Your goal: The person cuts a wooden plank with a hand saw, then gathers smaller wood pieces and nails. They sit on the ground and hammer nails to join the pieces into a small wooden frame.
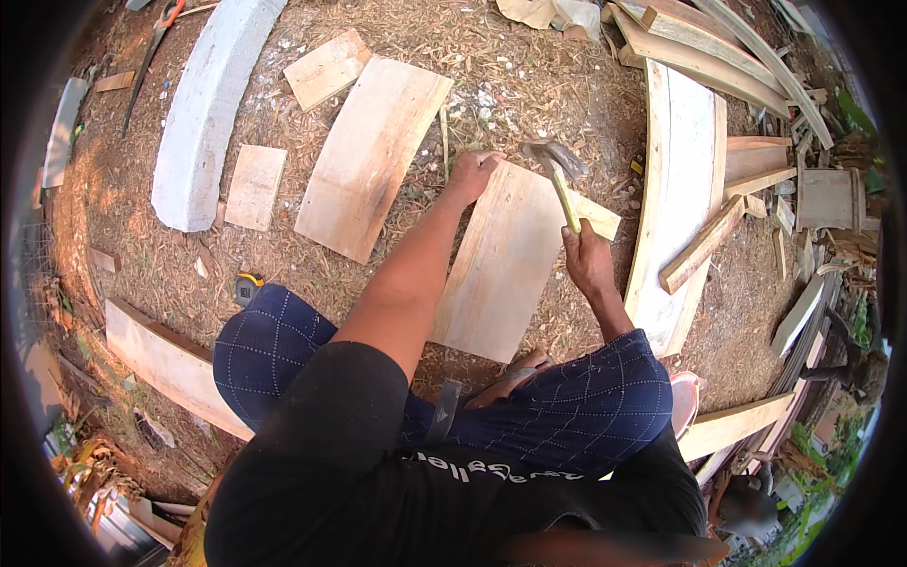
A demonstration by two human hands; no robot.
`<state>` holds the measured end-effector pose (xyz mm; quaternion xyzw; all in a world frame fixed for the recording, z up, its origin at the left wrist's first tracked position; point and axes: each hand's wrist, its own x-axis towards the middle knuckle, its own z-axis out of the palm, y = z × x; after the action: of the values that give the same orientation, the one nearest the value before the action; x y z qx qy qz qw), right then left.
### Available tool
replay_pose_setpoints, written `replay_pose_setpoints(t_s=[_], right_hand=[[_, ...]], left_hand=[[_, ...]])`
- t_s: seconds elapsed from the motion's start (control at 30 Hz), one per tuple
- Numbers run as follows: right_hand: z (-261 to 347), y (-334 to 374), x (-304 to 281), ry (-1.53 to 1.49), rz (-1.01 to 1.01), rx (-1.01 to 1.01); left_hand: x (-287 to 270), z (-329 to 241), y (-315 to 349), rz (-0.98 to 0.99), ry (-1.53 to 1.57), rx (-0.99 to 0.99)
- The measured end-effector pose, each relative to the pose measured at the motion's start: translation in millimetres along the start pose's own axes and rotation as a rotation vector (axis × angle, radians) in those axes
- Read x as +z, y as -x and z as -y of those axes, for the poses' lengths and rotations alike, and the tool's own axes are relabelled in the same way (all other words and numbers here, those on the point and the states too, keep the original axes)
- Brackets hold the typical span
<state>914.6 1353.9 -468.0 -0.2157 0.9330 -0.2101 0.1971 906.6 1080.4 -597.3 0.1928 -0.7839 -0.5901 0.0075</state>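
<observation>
A pale wooden board (496,274) lies on the ground in front of my knees. My left hand (470,175) rests on its far left corner, fingers curled as if pinching something small I cannot make out. My right hand (586,260) grips the yellow-green handle of a hammer (557,175), whose steel head is raised above the board's far edge. A short wooden block (597,217) sits under or beside the board's far right corner.
More boards (370,156) and offcuts (255,187) lie on the shaving-strewn dirt to the left. A white curved slab (203,113) is further left. A long white plank (675,189) with a batten (704,244) runs along the right. A tape measure (248,286) sits by my left knee.
</observation>
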Motion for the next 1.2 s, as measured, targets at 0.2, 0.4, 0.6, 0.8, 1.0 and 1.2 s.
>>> replay_pose_setpoints(t_s=[0.2,0.4,0.6,0.8,1.0,1.2], right_hand=[[-17,8,10,0.181,0.13,0.106],[-12,99,17,-0.145,-0.017,0.256],[-65,254,77,-0.163,-0.344,0.408],[-62,318,-40,-0.153,-0.763,0.368],[-213,397,-72,-0.126,-0.64,0.946],[-299,388,-18,-0.03,0.068,1.066]], left_hand=[[7,9,2,0.034,-0.012,0.012],[-28,-1,-10,0.119,-0.123,0.043],[-72,-91,-29,0.184,-0.14,0.032],[-275,-150,-79,0.273,-0.733,0.106],[-370,-146,-36,0.136,-0.621,0.036],[-358,-143,45,0.409,-0.715,-0.606]])
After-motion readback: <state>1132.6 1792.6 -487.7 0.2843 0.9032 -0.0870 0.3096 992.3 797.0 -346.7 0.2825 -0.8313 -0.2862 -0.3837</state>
